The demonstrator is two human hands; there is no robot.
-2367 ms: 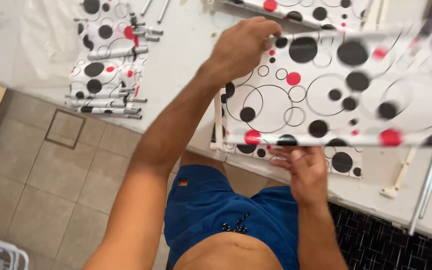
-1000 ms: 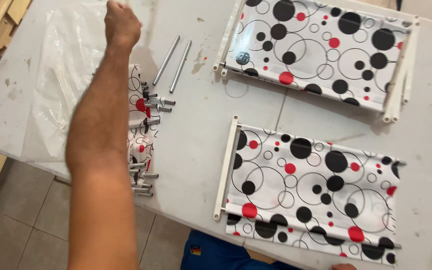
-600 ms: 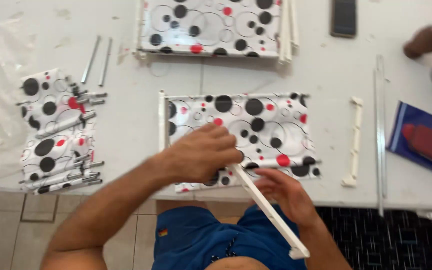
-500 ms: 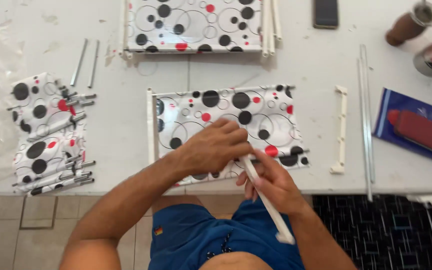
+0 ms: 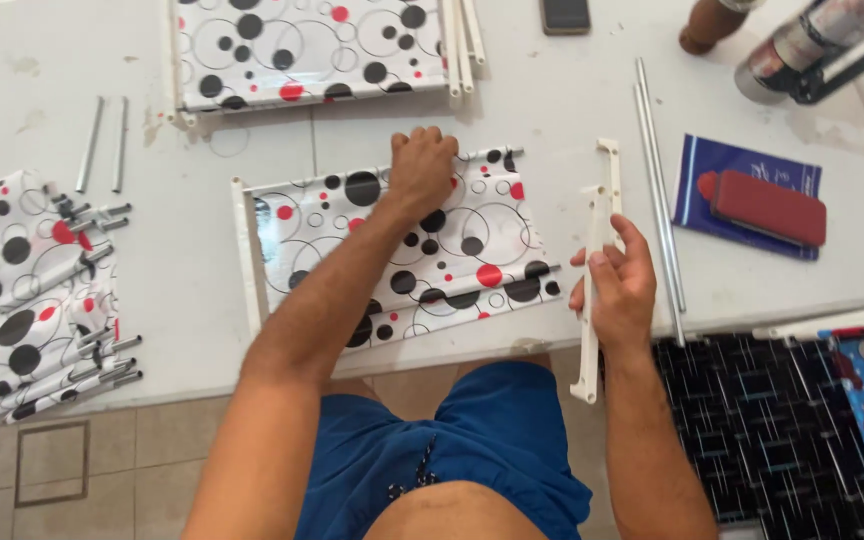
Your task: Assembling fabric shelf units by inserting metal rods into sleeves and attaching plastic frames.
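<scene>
nearest me, my right hand (image 5: 620, 290) hangs just off the table's front edge, wrist bent up, fingers curled around a long white plastic bar (image 5: 592, 300) that it holds nearly upright; the bar's lower end drops past the table (image 5: 552, 110) toward the blue shorts (image 5: 492, 440), its top end sits just beside a second white bar (image 5: 609, 175) lying on the table. my left arm stretches forward across the dotted fabric panel (image 5: 402, 260), and my left hand (image 5: 422, 168) is closed into a fist at the panel's far edge, knuckles up; i can't tell what exactly it grips there. a white bar (image 5: 245, 255) runs along the panel's left side. to the left lie folded dotted fabric pieces with metal rods (image 5: 42, 290). right of the bars, two thin metal rods (image 5: 657, 190), then a blue booklet (image 5: 742, 190) with a red case (image 5: 767, 208) on it. farther back, another dotted panel (image 5: 307, 45), a phone (image 5: 565, 15).
</scene>
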